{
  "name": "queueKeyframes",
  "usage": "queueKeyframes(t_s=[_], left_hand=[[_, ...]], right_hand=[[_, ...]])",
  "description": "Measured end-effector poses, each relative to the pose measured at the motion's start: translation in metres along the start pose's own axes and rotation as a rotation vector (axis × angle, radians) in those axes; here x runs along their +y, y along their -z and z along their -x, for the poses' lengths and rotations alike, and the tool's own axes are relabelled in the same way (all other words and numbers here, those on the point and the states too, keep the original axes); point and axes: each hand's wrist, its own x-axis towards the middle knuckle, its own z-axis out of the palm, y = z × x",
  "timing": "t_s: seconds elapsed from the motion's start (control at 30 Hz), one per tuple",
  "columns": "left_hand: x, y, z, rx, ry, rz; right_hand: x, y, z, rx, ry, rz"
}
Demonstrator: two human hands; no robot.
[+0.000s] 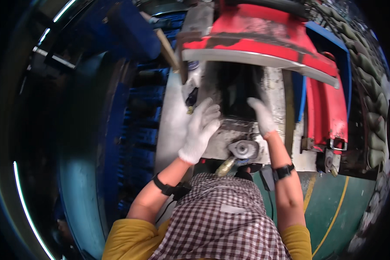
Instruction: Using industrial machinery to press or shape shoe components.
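Note:
My left hand [200, 130], in a white glove, is over the pale metal bed of a machine, its fingers apart and nothing seen in them. In a matching glove, my right hand [261, 115] is stretched out at the right edge of a dark, glossy panel or opening [237, 93]; blur hides part of its fingers, and I cannot tell whether it touches the edge. The dark area lies between both hands, under the red machine head [264, 37]. A round grey metal fitting [243, 149] sits near my waist. Beside the left fingers is a small dark tool-like item [191, 97].
A metal-edged bar [264, 60] crosses above the bed. Blue racking [145, 104] stands left, with a wooden stick [167, 50] near it. Another red machine arm [327, 108] is at right, beside stacked greenish rounded pieces [375, 123]. Yellow lines mark the green floor [329, 208].

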Motion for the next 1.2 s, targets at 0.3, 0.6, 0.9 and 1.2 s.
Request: queueKeyframes(t_s=[0.3,0.6,0.9,1.2], left_hand=[[-0.042,0.048,0.025,0.14,0.393,0.863],[-0.176,0.259,0.016,0.936,0.445,0.372],[-0.217,0.444,0.024,1.206,0.284,-0.577],[-0.218,0.353,0.119,1.266,0.453,-0.91]], right_hand=[[-0.032,-0.049,0.107,-0.542,0.108,0.233],[0.022,-0.033,0.118,0.005,0.424,0.959],[0.017,-0.04,0.112,-0.021,0.43,0.9],[0.022,-0.036,0.116,0.022,0.369,0.921]])
